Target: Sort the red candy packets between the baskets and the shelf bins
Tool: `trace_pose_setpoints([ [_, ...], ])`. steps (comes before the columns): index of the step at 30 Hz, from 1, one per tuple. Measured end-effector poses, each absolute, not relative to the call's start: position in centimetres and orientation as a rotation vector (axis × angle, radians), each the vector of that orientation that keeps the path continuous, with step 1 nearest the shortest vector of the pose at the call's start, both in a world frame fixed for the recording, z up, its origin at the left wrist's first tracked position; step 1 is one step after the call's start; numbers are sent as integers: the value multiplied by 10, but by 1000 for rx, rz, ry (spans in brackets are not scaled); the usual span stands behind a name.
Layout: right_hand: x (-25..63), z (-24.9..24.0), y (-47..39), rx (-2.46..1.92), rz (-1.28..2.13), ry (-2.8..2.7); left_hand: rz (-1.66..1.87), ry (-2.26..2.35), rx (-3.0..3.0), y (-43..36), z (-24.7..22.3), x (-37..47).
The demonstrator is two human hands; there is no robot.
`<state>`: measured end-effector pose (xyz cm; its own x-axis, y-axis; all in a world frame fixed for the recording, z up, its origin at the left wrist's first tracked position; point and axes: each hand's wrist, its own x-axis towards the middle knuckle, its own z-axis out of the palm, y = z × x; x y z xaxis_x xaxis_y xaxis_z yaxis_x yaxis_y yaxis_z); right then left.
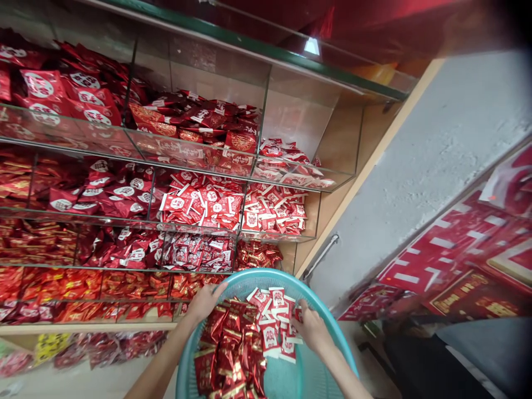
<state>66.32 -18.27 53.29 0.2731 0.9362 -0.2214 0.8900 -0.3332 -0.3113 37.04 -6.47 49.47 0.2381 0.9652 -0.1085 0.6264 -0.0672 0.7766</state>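
Observation:
A round turquoise plastic basket sits low in front of me. It holds glossy red and gold packets on its left side and smaller red-and-white packets toward the back and right. My left hand is closed on the basket's left rim, thumb along the edge. Inside the basket, at the right edge of the red-and-white packets, my right hand curls its fingers around some of them. The exact number in its grip is hidden. Part of the turquoise bottom shows below that hand.
Glass-divided shelves hold red packets in rows ahead and to the left. A wooden side panel ends the shelves, beside a grey wall. Red printed goods stand at right. Plastic-wrapped packets lie under the bottom shelf.

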Motion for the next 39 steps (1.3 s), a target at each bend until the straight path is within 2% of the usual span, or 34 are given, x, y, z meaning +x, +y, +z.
trace_pose_setpoints([
  [9, 666, 525, -184, -2347, 595, -1712, 592, 1471, 1798, -64, 492, 369],
  [23, 659, 531, -195, -2653, 445, -1759, 566, 1490, 1811, -64, 496, 370],
  [39, 657, 539, -198, -2672, 444, -1767, 581, 1506, 1815, -64, 494, 370],
])
